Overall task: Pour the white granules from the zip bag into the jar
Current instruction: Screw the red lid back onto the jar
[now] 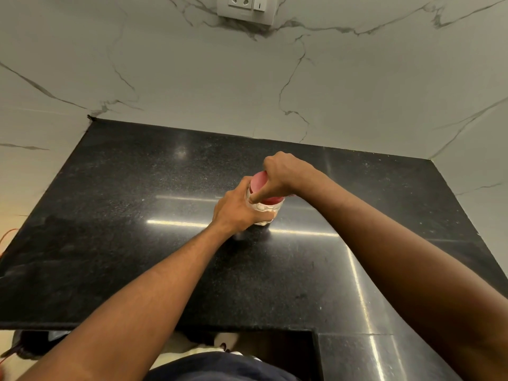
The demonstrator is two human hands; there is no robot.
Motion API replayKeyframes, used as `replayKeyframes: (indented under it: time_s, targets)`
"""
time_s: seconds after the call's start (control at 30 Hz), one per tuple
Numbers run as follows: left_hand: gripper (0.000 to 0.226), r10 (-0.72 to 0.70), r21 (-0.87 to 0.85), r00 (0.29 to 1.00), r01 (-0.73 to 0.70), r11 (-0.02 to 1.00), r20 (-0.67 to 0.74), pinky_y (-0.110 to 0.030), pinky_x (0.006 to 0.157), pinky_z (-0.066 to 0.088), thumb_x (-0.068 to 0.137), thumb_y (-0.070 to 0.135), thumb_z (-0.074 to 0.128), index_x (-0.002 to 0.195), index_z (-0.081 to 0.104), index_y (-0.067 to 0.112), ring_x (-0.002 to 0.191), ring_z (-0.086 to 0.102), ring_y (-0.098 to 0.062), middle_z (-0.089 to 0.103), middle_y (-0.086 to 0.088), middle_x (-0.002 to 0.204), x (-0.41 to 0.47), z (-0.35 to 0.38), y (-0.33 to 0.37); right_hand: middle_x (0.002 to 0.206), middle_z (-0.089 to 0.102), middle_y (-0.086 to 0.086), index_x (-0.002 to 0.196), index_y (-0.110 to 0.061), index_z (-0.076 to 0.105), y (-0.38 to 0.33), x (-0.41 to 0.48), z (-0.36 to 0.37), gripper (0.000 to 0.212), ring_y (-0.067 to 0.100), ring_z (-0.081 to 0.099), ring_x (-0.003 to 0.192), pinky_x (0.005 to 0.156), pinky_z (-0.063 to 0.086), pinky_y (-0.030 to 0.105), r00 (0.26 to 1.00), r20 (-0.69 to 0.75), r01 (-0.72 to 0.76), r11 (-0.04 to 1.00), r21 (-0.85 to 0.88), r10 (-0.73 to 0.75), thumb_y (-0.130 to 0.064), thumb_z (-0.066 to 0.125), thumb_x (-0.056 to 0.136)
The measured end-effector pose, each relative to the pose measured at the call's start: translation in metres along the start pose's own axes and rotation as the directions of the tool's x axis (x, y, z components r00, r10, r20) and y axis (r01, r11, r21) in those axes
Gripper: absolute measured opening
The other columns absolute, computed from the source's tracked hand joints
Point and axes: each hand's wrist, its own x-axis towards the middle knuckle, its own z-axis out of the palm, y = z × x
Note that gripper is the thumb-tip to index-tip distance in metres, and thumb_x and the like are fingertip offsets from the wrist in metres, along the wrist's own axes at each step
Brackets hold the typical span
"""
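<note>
1. Jar (264, 213): stands upright on the black countertop (137, 243), a little right of centre and nearer the back wall than the front edge; its long axis runs vertically, mouth end up
2. Jar body: clear, faceted or ribbed wall, rounded in section; pale whitish contents show through the lower part, but whether these are granules cannot be told from here
3. Lid (261, 182): red, round and flat-topped, seated on the jar's mouth
4. Left hand (237, 210): wrapped around the jar's body from the left side, fingers curled onto the clear wall, holding it against the counter
5. Right hand (286, 174): closed over the lid from above and from the right, the thumb pointing down along the lid's near edge toward the jar's shoulder
6. Countertop: polished dark stone with fine speckles, rectangular with a notch cut at the front right; long bright reflections of lights cross it
7. Wall (192, 78): pale marble-look panels with thin grey veins, meeting the counter at the back and on both sides
8. Socket plate (246, 6): white, with a switch, set high in the back wall
</note>
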Motion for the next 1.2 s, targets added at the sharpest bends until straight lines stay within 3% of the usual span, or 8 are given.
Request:
replayKeyframes:
  time_s: [0.17, 0.37, 0.5, 0.77, 0.93, 1.07, 1.13, 1.2]
  targets:
    - [0.098, 0.013, 0.002, 1.0, -0.013, 1.0, 0.016, -0.048, 0.095, 0.06, 0.055, 0.068, 0.087, 0.138, 0.041, 0.045, 0.111, 0.07, -0.019, 0.071, 0.012, 0.125, 0.002, 0.001, -0.003, 0.143, 0.059, 0.003, 0.149, -0.027, 0.049, 0.008, -0.008, -0.005, 0.093, 0.029, 0.06, 0.124, 0.079, 0.049, 0.032, 0.987, 0.07, 0.144, 0.99, 0.008, -0.144, -0.041, 0.093, 0.068]
    - [0.105, 0.015, -0.003, 1.0, -0.015, 1.0, 0.015, -0.039, 0.095, 0.056, 0.056, 0.07, 0.089, 0.144, 0.039, 0.044, 0.114, 0.069, -0.017, 0.071, 0.013, 0.127, 0.003, 0.001, -0.005, 0.149, 0.05, 0.002, 0.151, -0.032, 0.044, 0.017, -0.018, -0.01, 0.096, 0.029, 0.048, 0.136, 0.101, 0.053, 0.044, 0.965, 0.09, 0.24, 0.969, 0.065, -0.245, -0.021, 0.094, 0.07]
    - [0.109, 0.003, 0.005, 1.0, -0.003, 1.0, 0.021, -0.037, 0.095, 0.056, 0.055, 0.071, 0.088, 0.146, 0.036, 0.045, 0.116, 0.067, -0.017, 0.069, 0.013, 0.131, 0.003, 0.002, -0.005, 0.147, 0.051, 0.002, 0.152, -0.031, 0.043, 0.015, -0.017, -0.005, 0.096, 0.028, 0.05, 0.135, 0.1, 0.052, 0.041, 0.968, 0.081, 0.233, 0.972, 0.034, -0.235, -0.028, 0.094, 0.071]
    - [0.1, 0.011, 0.02, 1.0, -0.012, 1.0, 0.015, -0.047, 0.095, 0.061, 0.054, 0.07, 0.087, 0.139, 0.04, 0.046, 0.113, 0.07, -0.019, 0.071, 0.012, 0.127, 0.005, 0.002, -0.006, 0.139, 0.062, 0.007, 0.15, -0.024, 0.049, 0.007, -0.005, -0.003, 0.091, 0.03, 0.064, 0.118, 0.076, 0.051, 0.031, 0.988, 0.053, 0.144, 0.989, -0.043, -0.142, -0.046, 0.088, 0.071]
    - [0.097, 0.018, 0.024, 1.0, -0.018, 1.0, 0.011, -0.044, 0.086, 0.061, 0.052, 0.071, 0.084, 0.135, 0.037, 0.053, 0.106, 0.069, -0.018, 0.07, 0.015, 0.119, 0.006, 0.003, -0.007, 0.102, 0.07, 0.005, 0.122, -0.017, 0.063, 0.003, 0.002, 0.004, 0.077, 0.02, 0.063, 0.078, 0.053, 0.042, 0.024, 0.999, -0.025, 0.027, 0.999, -0.019, -0.027, -0.068, 0.082, 0.068]
    - [0.095, 0.016, -0.01, 1.0, -0.016, 1.0, 0.008, -0.033, 0.074, 0.056, 0.05, 0.069, 0.087, 0.132, 0.038, 0.059, 0.103, 0.065, -0.016, 0.065, 0.023, 0.109, 0.005, 0.004, -0.009, 0.066, 0.052, -0.003, 0.092, -0.019, 0.055, -0.004, -0.004, 0.012, 0.073, 0.017, 0.056, 0.06, 0.049, 0.037, 0.025, 0.985, -0.145, -0.104, 0.99, -0.094, 0.09, -0.088, 0.062, 0.07]
    - [0.096, 0.012, -0.004, 1.0, -0.012, 1.0, 0.015, -0.04, 0.082, 0.059, 0.05, 0.069, 0.087, 0.133, 0.039, 0.056, 0.106, 0.066, -0.017, 0.068, 0.02, 0.115, 0.007, 0.003, -0.011, 0.073, 0.061, 0.0, 0.098, -0.014, 0.064, 0.0, -0.006, 0.012, 0.087, 0.02, 0.062, 0.066, 0.056, 0.044, 0.03, 0.986, -0.144, -0.106, 0.979, -0.172, 0.081, -0.095, 0.053, 0.069]
    - [0.101, 0.02, 0.021, 0.999, -0.02, 1.0, 0.027, -0.043, 0.092, 0.059, 0.051, 0.071, 0.087, 0.137, 0.039, 0.05, 0.11, 0.067, -0.018, 0.069, 0.015, 0.123, 0.008, 0.003, -0.012, 0.117, 0.07, 0.005, 0.135, -0.022, 0.059, 0.008, -0.009, 0.008, 0.09, 0.025, 0.068, 0.1, 0.077, 0.053, 0.037, 0.998, -0.044, 0.035, 0.989, -0.144, -0.042, -0.084, 0.068, 0.071]
